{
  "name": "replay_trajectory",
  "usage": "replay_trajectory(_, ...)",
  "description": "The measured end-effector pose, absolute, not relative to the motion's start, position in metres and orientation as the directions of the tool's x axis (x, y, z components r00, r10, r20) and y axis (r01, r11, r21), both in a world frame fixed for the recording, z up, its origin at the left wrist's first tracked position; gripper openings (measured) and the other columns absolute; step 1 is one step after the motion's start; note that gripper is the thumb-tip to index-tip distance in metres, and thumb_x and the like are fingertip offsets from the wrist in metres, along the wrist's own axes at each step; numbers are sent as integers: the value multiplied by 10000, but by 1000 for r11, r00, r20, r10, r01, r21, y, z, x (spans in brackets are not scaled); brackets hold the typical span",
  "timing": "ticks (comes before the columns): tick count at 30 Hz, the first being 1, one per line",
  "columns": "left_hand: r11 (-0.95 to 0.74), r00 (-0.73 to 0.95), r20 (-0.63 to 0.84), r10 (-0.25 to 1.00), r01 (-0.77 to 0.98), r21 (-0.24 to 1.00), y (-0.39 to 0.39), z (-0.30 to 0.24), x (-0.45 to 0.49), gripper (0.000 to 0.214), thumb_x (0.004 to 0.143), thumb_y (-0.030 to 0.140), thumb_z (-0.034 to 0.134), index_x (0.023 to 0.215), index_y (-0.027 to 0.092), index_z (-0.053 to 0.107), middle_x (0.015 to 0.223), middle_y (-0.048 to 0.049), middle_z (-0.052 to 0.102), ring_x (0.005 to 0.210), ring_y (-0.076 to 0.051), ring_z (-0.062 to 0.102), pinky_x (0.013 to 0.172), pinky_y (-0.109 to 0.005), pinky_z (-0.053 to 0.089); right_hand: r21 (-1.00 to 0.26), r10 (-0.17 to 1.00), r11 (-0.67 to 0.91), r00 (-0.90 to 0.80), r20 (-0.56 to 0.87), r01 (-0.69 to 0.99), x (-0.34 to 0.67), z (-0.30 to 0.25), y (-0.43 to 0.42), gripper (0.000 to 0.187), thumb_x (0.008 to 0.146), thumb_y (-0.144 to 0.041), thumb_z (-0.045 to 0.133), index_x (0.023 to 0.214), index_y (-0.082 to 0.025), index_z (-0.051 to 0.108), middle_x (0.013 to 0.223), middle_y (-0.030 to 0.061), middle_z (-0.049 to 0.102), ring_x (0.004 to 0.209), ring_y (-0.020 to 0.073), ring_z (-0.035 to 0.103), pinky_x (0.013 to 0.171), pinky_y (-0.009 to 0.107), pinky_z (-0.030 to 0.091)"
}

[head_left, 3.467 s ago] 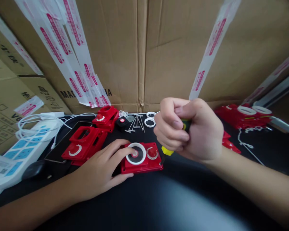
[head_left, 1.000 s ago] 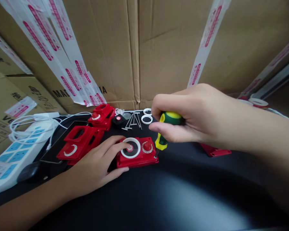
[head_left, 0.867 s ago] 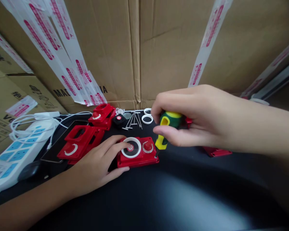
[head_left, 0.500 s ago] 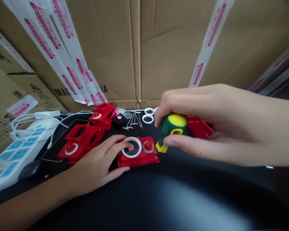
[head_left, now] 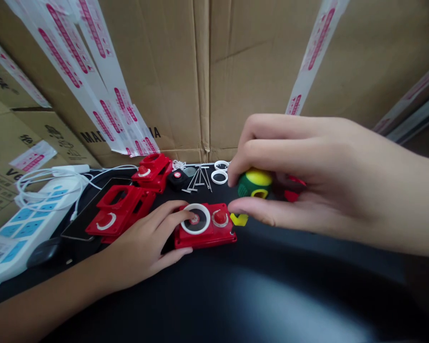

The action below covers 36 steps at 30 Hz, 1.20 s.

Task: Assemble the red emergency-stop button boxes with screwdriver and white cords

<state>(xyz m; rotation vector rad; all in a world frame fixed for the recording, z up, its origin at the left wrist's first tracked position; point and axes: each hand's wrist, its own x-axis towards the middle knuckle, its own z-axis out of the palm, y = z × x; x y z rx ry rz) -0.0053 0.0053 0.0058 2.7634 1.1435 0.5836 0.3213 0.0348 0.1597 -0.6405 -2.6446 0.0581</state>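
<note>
In the head view my left hand [head_left: 146, 245] grips the left end of a flat red plastic case [head_left: 204, 238]. Its fingertips press on the dark disc inside the case's white ring [head_left: 208, 220], and the thumb lies along the front edge. A red knob [head_left: 220, 217] sits right of the ring. My right hand [head_left: 289, 171] is closed around the stubby green and yellow handle of a screwdriver [head_left: 252, 185]. A yellow collar [head_left: 239, 219] on it shows below my thumb, by the case's right end. The tip by the front right corner is hard to make out.
More red cases [head_left: 119, 209] lie at the left, beside a white power strip [head_left: 39, 214] with coiled white cable. Behind stand metal pins [head_left: 200, 178], white rings [head_left: 219, 177] and a black part [head_left: 178, 178]. Cardboard boxes [head_left: 243, 71] wall off the back.
My right hand has turned and shifted slightly left and up around the screwdriver handle, which is tilted differently. My left hand and the red case have stayed in place.
</note>
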Motion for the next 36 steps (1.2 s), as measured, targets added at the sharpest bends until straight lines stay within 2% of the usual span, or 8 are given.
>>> replay_trajectory(6, -711, 647, 299, 701, 668, 221, 4, 6, -6, 529, 1086, 394, 700, 1566, 283, 507, 1596, -161, 607, 1367, -399, 726, 1138, -617, 642, -158, 525, 845, -740, 421, 510, 317, 161, 33, 351, 1019, -539, 800, 1017, -204, 695, 935, 31, 673, 730, 166, 596, 652, 363, 434)
replay_trajectory(10, -721, 653, 310, 691, 651, 237, 4, 5, -6, 514, 1103, 390, 679, 1571, 279, 497, 1588, -160, 610, 1357, -377, 730, 1147, -599, 636, -157, 620, 775, -688, 378, 612, 315, 160, 31, 427, 1003, -632, 770, 947, -227, 648, 656, -42, 585, 528, 147, 471, 515, 361, 318)
replay_trajectory(13, -713, 646, 305, 700, 657, 247, 5, 5, -6, 501, 1103, 390, 682, 1560, 288, 505, 1589, -153, 610, 1353, -373, 734, 1144, -592, 636, -131, 626, 768, -690, 364, 627, 313, 158, 31, 393, 1039, -599, 726, 930, -232, 639, 599, -64, 517, 511, 143, 418, 503, 346, 253)
replay_trajectory(18, -710, 647, 295, 703, 666, 228, 5, 6, -6, 522, 1096, 398, 698, 1568, 290, 501, 1584, -160, 611, 1375, -387, 721, 1146, -602, 635, -104, 495, 861, -772, 398, 499, 310, 153, 36, 297, 1071, -466, 707, 940, -225, 595, 746, -45, 592, 591, 126, 470, 575, 316, 308)
replay_trajectory(22, -699, 645, 274, 713, 683, 212, 4, 6, -8, 545, 1092, 387, 711, 1591, 304, 510, 1628, -150, 589, 1435, -389, 684, 1204, -596, 600, -163, 431, 902, -833, 346, 399, 315, 154, 36, 316, 1149, -513, 597, 1053, -218, 654, 939, -12, 669, 704, 128, 580, 685, 289, 430)
replay_trajectory(29, -712, 647, 302, 700, 665, 226, 6, 7, -6, 530, 1096, 408, 705, 1576, 282, 518, 1627, -172, 608, 1423, -417, 704, 1168, -613, 628, -212, 435, 898, -855, 282, 386, 328, 160, 38, 184, 1127, -338, 627, 1276, -258, 699, 1140, 18, 753, 883, 181, 697, 743, 297, 507)
replay_trajectory(33, -723, 655, 312, 688, 654, 221, 6, 7, -7, 520, 1105, 421, 690, 1574, 290, 507, 1629, -179, 601, 1420, -407, 708, 1158, -599, 637, -280, 411, 900, -863, 293, 333, 337, 162, 42, 254, 1146, -279, 606, 1392, -295, 669, 1102, -8, 778, 892, 160, 724, 806, 288, 555)
replay_trajectory(36, -722, 653, 314, 689, 656, 219, 6, 6, -8, 521, 1104, 430, 695, 1572, 293, 514, 1638, -176, 594, 1425, -403, 703, 1162, -594, 634, -348, 411, 881, -882, 230, 320, 340, 164, 41, 327, 1147, -246, 590, 1460, -309, 659, 1229, 15, 790, 964, 171, 736, 854, 297, 567)
